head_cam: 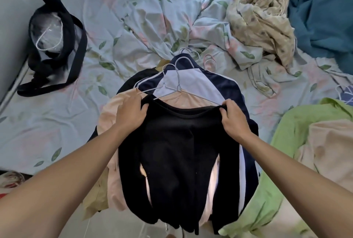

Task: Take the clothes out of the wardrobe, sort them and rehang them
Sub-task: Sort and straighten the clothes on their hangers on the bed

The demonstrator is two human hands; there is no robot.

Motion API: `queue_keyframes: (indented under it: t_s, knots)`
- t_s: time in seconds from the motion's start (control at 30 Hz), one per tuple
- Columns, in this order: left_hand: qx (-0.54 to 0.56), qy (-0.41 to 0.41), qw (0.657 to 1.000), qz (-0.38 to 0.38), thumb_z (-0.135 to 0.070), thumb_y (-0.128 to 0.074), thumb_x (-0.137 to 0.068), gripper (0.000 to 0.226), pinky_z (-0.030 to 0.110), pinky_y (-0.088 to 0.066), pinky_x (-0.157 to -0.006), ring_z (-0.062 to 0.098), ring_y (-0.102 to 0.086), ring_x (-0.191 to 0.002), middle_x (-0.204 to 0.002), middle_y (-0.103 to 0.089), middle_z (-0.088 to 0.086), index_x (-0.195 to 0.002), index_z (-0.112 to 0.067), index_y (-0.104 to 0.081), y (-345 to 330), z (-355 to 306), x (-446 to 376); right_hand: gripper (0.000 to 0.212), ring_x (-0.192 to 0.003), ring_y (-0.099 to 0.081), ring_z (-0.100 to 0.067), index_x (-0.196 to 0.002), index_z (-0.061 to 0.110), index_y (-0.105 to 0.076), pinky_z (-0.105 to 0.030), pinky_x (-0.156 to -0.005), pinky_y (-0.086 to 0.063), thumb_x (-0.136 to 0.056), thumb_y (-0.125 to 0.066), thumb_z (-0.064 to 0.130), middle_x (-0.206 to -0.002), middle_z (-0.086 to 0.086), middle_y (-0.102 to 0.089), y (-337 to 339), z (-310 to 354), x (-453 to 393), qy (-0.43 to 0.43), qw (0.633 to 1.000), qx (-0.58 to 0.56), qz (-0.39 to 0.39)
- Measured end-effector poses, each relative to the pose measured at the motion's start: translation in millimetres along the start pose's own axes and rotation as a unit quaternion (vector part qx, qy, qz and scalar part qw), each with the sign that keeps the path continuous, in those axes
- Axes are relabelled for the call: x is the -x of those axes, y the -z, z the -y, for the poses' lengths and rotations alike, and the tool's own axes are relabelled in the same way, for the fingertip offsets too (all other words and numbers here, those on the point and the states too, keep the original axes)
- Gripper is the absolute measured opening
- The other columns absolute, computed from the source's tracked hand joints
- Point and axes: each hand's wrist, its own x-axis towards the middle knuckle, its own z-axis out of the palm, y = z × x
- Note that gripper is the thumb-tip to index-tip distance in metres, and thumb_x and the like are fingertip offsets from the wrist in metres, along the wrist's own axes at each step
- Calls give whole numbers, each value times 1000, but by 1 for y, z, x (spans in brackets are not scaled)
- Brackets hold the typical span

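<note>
From the head view, the left hand (pixel 131 112) curls its fingers round the black top's (pixel 175 153) left shoulder, and the right hand (pixel 234 118) pinches its right shoulder. Beneath it lie a peach garment (pixel 112 121) and a navy jacket (pixel 191 77) on white hangers (pixel 168 83). A green garment (pixel 298 127) lies to the right and a black bag (pixel 55 47) lies well apart on the floral sheet (pixel 57 115).

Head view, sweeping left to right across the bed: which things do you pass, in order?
Black bag with clear window → left hand → black top, held at both shoulders → right hand → crumpled beige patterned fabric → green garment.
</note>
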Motion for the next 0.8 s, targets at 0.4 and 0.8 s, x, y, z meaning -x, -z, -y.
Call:
queue_keyframes:
  t_s: [0.4, 0.8]
  knots:
    - [58, -37, 991, -115, -42, -58, -104, 30, 39, -43, -82, 29, -63, -118, -126, -71, -1, -131, -34, -67, 110, -86, 165, 29, -89, -54, -25, -84, 15, -54, -36, -73, -34, -104, -59, 36, -90, -3, -55, 136, 26, 111, 29, 999, -31, -17]
    - [65, -54, 980, -179, -49, -59, -100, 24, 40, -46, -71, 22, -63, -90, -92, -70, -7, -99, -28, -71, 180, -255, 418, 26, -83, -61, -20, -89, 18, -63, -40, -71, -44, -103, -59, 39, -85, 3, -65, 368, -2, 335, 82, 988, -86, -94]
